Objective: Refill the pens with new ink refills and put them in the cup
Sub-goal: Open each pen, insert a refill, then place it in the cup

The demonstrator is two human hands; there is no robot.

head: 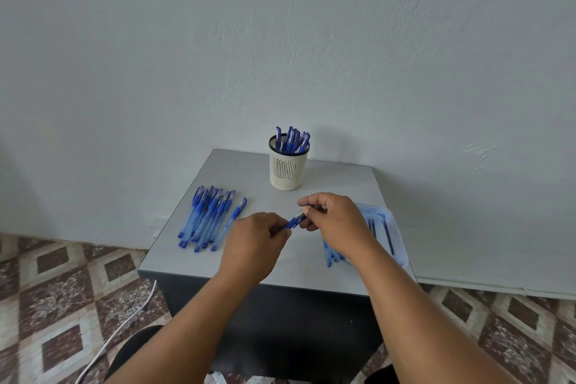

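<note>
Both hands hold one blue pen (295,221) above the middle of the small grey table (330,178). My left hand (255,237) grips its lower end, and my right hand (333,217) pinches its upper end with the fingertips. A cream slotted cup (287,170) with a black rim stands at the back of the table and holds several blue pens (293,139). On the table's left side lies a pile of several blue pens (208,218). At the right a clear plastic bag (394,237) holds dark blue refills (388,237), partly hidden by my right wrist.
Several blue pen parts (332,254) lie under my right forearm beside the bag. The table stands against a pale wall (280,40). A white cable (124,324) runs across the patterned tile floor at the lower left.
</note>
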